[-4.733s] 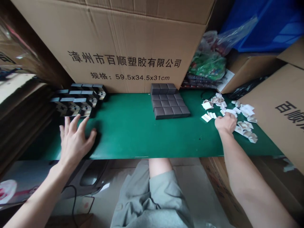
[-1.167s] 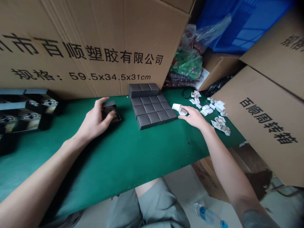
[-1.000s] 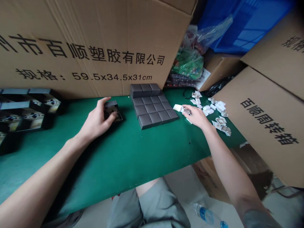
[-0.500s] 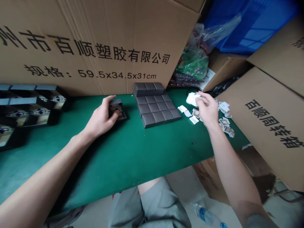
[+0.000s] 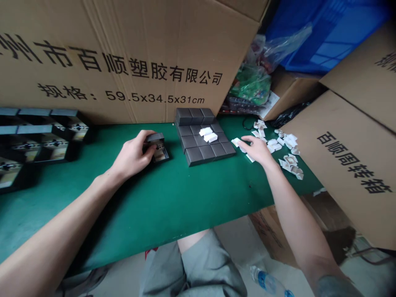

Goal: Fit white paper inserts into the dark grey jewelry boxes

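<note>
My left hand (image 5: 134,154) is wrapped round a small dark open box (image 5: 157,147) that rests on the green table (image 5: 161,198). Just right of it stands a block of closed dark grey boxes (image 5: 202,138), stacked in steps, with a few white folded cards (image 5: 208,134) lying on top. My right hand (image 5: 257,149) lies low over the table with fingers stretched out, touching loose white cards (image 5: 237,142) at the block's right edge. More white cards (image 5: 286,148) are scattered further right.
A big printed cardboard box (image 5: 123,53) walls off the back. Open dark boxes (image 5: 37,140) are stacked at the left. Cardboard boxes (image 5: 349,156) crowd the right, with plastic bags (image 5: 253,82) and a blue crate (image 5: 324,33) behind. A water bottle (image 5: 269,284) lies on the floor.
My right hand lifted white cards from the pile, left them on top of the grey box block, then came back down to the table. My left hand kept its hold on the open box.
</note>
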Tool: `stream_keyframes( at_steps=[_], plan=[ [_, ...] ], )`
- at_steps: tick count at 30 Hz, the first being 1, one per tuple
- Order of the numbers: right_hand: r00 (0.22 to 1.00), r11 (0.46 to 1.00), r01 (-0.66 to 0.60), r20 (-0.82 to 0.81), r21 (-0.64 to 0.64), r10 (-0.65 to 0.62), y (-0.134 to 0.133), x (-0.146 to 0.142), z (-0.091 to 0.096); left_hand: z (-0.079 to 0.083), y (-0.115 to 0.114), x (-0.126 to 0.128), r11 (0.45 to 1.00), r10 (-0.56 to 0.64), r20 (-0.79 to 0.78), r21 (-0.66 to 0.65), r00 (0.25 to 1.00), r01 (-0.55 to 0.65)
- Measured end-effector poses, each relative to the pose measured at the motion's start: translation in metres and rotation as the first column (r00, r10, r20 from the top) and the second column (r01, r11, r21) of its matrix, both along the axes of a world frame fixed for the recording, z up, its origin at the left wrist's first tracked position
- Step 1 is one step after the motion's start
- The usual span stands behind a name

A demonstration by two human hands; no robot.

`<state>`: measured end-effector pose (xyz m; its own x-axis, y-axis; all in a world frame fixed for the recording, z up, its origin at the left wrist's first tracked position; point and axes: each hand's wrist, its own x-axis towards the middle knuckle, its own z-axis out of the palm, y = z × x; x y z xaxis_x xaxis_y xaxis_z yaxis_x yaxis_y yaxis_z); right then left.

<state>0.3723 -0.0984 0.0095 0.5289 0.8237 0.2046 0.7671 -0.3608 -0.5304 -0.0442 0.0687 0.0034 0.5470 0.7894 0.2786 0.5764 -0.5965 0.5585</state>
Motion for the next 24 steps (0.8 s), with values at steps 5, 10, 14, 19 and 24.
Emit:
stream_keyframes(
  at_steps=[5, 10, 14, 19, 24],
  plan=[
    [0.988, 0.993, -0.01, 0.151, -0.117, 0.027, -0.006, -0.003, -0.011, -0.001, 0.001, 0.0, 1.0, -0.008, -0.007, 0.007, 1.0, 0.008],
    [0.98, 0.992, -0.046, 0.189, -0.12, 0.068, 0.0, -0.005, -0.008, 0.001, 0.001, 0.0, 1.0, 0.004, -0.002, 0.006, 1.0, -0.004],
    [0.975, 0.993, -0.072, 0.201, -0.093, 0.09, 0.006, -0.005, -0.006, -0.002, 0.002, 0.0, 0.996, 0.027, 0.064, -0.087, 0.998, -0.021],
    [0.981, 0.997, -0.05, 0.186, -0.055, 0.059, 0.019, -0.004, -0.012, 0.002, 0.006, -0.001, 0.927, 0.091, 0.282, -0.374, 0.955, 0.022],
    [0.977, 0.997, -0.046, 0.205, -0.063, 0.058, 0.032, -0.008, -0.02, 0.013, 0.001, 0.0, 0.806, 0.264, 0.433, -0.589, 0.862, 0.049]
  ],
)
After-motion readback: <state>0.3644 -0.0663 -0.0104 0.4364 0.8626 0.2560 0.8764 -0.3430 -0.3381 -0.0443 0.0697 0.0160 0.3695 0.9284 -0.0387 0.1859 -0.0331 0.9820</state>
